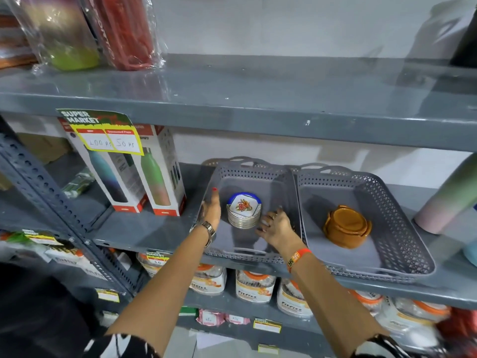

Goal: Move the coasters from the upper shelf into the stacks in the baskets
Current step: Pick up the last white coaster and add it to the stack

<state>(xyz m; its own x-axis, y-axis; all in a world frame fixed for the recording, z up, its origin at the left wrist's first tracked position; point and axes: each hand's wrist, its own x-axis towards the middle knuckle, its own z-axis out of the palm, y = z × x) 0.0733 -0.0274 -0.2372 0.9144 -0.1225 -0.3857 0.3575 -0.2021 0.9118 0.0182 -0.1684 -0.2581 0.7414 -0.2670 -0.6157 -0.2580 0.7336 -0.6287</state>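
A stack of white coasters [244, 211] with a floral print and blue rim stands in the left grey basket [247, 174]. My left hand [212, 209] is just left of the stack, fingers apart, palm facing it. My right hand [276, 226] is just right of the stack, fingers spread and holding nothing. A stack of brown coasters [347, 226] sits in the right grey basket [402, 228]. The upper shelf [258, 94] above the baskets shows no coasters.
Two boxed bottles [144, 177] stand left of the baskets. Wrapped bottles [85, 32] stand at the upper shelf's left end. A pastel bottle [449, 197] stands right of the baskets. Jars [254, 285] fill the shelf below.
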